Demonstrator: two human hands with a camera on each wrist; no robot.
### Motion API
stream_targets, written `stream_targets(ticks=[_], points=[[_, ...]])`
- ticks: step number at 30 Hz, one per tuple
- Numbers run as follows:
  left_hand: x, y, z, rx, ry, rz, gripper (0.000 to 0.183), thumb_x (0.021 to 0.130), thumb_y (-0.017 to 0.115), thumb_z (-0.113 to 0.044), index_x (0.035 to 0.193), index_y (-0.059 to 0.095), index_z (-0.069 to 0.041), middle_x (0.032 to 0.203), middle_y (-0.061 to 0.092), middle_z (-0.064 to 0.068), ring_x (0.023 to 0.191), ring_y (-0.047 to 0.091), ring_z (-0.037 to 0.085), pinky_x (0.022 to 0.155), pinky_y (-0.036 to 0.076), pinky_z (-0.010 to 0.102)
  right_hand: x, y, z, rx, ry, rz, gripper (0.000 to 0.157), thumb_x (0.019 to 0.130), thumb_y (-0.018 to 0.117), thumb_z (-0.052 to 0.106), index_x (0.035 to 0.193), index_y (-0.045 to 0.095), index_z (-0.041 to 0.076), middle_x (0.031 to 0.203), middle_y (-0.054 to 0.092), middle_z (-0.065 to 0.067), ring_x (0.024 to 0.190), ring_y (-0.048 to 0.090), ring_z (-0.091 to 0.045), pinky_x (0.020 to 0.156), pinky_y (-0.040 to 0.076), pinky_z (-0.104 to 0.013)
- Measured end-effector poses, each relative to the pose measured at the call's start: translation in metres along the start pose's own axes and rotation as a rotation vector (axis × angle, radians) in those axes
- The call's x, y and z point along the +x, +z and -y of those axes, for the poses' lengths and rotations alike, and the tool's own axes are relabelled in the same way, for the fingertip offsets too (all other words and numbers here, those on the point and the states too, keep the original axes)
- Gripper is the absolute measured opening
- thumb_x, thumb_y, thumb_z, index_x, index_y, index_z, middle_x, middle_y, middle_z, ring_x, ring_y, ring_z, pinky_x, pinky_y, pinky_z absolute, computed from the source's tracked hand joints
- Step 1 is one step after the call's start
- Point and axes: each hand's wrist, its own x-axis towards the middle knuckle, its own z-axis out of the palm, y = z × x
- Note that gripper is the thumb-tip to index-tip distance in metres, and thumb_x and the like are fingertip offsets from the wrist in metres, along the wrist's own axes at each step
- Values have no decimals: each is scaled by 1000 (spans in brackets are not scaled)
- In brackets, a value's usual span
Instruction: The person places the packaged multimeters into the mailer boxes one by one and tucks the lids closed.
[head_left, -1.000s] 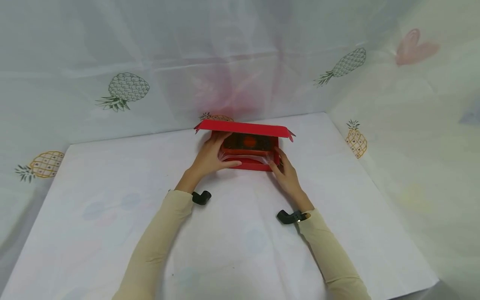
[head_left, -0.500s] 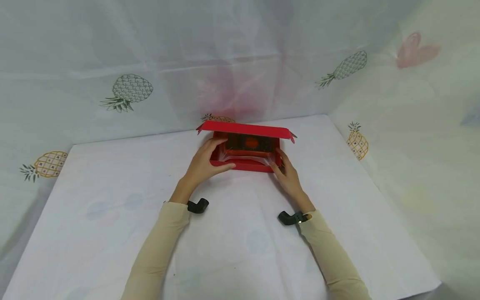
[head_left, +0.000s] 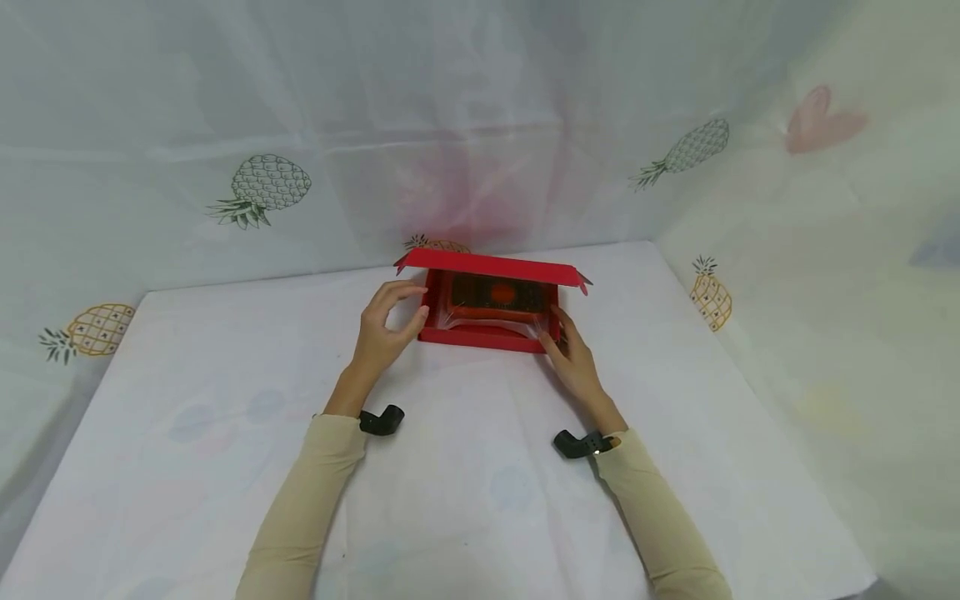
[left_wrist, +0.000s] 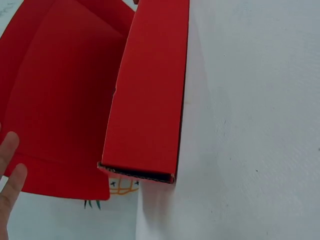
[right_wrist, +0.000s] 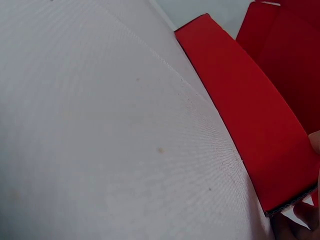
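Note:
A red cardboard box (head_left: pixel 480 338) lies at the back of the table, its lid (head_left: pixel 491 264) raised and tilted back. Inside it sits a dark, orange-edged packet (head_left: pixel 502 293) with an orange-red round spot, wrapped in clear plastic (head_left: pixel 459 321). My left hand (head_left: pixel 384 329) is at the box's left end, thumb and fingers curved and spread apart with nothing between them. Two of its fingertips (left_wrist: pixel 15 175) show beside the lid in the left wrist view. My right hand (head_left: pixel 573 354) grips the box's right end, thumb at the top of the wall and fingers around the outside.
A white cloth-covered table (head_left: pixel 465 483) extends in front of the box and to both sides. Close behind rises a hanging sheet (head_left: pixel 360 192) printed with pineapples, which also runs along the right side. Each wrist wears a black camera, like the left one (head_left: pixel 382 421).
My left hand has drawn back leftward, from inside the box over the packet to the box's left end. The right hand keeps its hold, and the lid stays raised.

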Motion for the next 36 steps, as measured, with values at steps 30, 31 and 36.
stream_targets(ticks=[30,31,36], points=[[14,-25,-4,-222,-260,-251,48,94,46,-10,133,37,18,137,44,33,131,41,40,116,29,42,3,-47,30,98,231,-65,56,100,53,20,148,33,1,153,34,-21,132,45,-40,106,40,-54],[14,-26,0,-220,-274,-224,50,95,46,-11,135,35,17,140,42,33,133,38,40,117,26,44,3,-50,31,84,216,-81,56,99,53,19,148,33,1,153,33,-21,133,44,-41,106,39,-55],[14,-35,22,-252,-349,-136,58,98,43,-21,147,28,6,151,33,22,142,29,34,118,24,45,3,-65,40,91,158,-145,65,99,54,15,153,19,5,155,30,-21,136,39,-42,111,33,-55]])
